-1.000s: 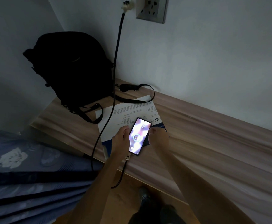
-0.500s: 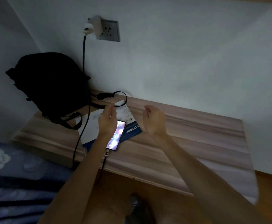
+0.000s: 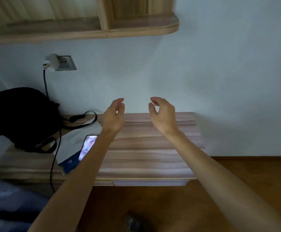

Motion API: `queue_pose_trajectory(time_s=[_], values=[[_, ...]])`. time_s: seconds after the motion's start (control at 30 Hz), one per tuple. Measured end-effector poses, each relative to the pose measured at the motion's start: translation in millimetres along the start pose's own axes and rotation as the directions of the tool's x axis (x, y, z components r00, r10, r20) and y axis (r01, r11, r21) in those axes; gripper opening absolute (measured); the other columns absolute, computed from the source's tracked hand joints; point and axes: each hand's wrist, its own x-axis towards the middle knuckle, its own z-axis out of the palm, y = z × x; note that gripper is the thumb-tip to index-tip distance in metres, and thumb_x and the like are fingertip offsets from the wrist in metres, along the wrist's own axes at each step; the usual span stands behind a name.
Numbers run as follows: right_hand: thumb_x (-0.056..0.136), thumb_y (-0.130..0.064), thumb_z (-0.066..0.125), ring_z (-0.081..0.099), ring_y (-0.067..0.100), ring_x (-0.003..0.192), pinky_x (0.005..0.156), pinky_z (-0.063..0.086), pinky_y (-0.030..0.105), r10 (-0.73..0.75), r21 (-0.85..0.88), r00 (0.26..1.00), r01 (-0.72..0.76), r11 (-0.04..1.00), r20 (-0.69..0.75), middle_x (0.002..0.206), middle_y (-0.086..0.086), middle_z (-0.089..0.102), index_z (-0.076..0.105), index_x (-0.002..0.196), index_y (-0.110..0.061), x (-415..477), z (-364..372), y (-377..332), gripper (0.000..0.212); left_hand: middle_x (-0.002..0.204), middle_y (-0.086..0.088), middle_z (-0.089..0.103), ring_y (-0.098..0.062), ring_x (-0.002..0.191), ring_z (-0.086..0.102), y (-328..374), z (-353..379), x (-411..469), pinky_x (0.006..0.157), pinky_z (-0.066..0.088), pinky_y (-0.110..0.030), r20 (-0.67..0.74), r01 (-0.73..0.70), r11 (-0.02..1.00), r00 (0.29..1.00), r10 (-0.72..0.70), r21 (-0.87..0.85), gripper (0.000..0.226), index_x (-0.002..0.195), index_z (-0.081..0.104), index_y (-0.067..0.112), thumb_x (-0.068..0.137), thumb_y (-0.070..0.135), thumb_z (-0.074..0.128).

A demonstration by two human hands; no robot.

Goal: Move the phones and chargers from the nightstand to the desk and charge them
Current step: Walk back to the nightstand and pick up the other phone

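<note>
A phone (image 3: 87,147) with a lit screen lies on the wooden desk (image 3: 146,156), on top of white papers (image 3: 76,139); my left forearm hides its right edge. A white charger (image 3: 52,61) sits in the wall socket (image 3: 66,63), and its dark cable (image 3: 53,148) hangs down past the desk's front edge. My left hand (image 3: 113,116) and my right hand (image 3: 161,113) are raised above the desk, fingers loosely curled, holding nothing and well clear of the phone.
A black backpack (image 3: 21,118) with loose straps stands at the desk's back left. A wooden shelf (image 3: 93,29) hangs on the wall above. Blue patterned bedding (image 3: 7,203) lies at the lower left, and wooden floor (image 3: 245,173) shows to the right.
Both hands let go of the phone and rose up and away from it. The view tilted upward, bringing the shelf into sight. The phone stays on the papers.
</note>
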Motion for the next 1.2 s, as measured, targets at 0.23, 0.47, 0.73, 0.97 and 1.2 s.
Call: queue_pose_trajectory(time_s=[0.23,0.47,0.73,0.97,1.2], values=[[0.100,-0.026,0.051,0.054,0.025,0.126,0.108,0.041,0.038,0.066,-0.163,0.996,-0.076,0.984,-0.068,0.136,0.010,0.058,0.053,0.136,-0.009,-20,-114,34,0.039,0.138,0.002,0.058,-0.012,0.126,0.051,82,92,-28,0.098,0.035,-0.019,0.192,-0.087,0.996,0.978,0.083,0.016,0.037,0.138,0.055,0.020,0.104,0.032,0.045],[0.101,-0.032,0.050,0.047,0.027,0.132,0.113,0.035,0.042,0.124,-0.315,0.974,-0.179,0.932,-0.188,0.145,0.011,0.048,0.047,0.141,-0.011,-23,-232,79,0.045,0.146,0.004,0.052,-0.013,0.131,0.047,153,197,-26,0.099,0.031,-0.023,0.396,-0.126,0.988,0.906,0.152,-0.091,0.045,0.140,0.051,0.029,0.100,0.049,0.045],[0.101,-0.038,0.050,0.041,0.026,0.136,0.114,0.030,0.041,0.220,-0.401,0.912,-0.355,0.844,-0.346,0.148,0.010,0.045,0.043,0.144,-0.012,-11,-345,153,0.051,0.148,0.005,0.049,-0.015,0.137,0.042,207,327,-4,0.106,0.031,-0.027,0.569,-0.277,0.952,0.766,0.300,-0.128,0.045,0.140,0.052,0.030,0.099,0.048,0.047],[0.101,-0.041,0.049,0.040,0.023,0.137,0.114,0.030,0.038,0.298,-0.386,0.807,-0.524,0.759,-0.510,0.149,0.007,0.044,0.042,0.145,-0.016,11,-437,207,0.051,0.152,0.003,0.046,-0.019,0.140,0.041,265,442,31,0.110,0.032,-0.035,0.667,-0.353,0.919,0.643,0.377,-0.179,0.046,0.142,0.049,0.029,0.101,0.048,0.046],[0.099,-0.044,0.050,0.043,0.020,0.136,0.108,0.032,0.030,0.308,-0.347,0.688,-0.638,0.687,-0.657,0.149,0.004,0.046,0.043,0.144,-0.019,8,-516,251,0.052,0.151,-0.001,0.047,-0.021,0.137,0.043,315,543,34,0.108,0.036,-0.036,0.734,-0.425,0.873,0.509,0.449,-0.240,0.044,0.142,0.049,0.026,0.102,0.045,0.045]])
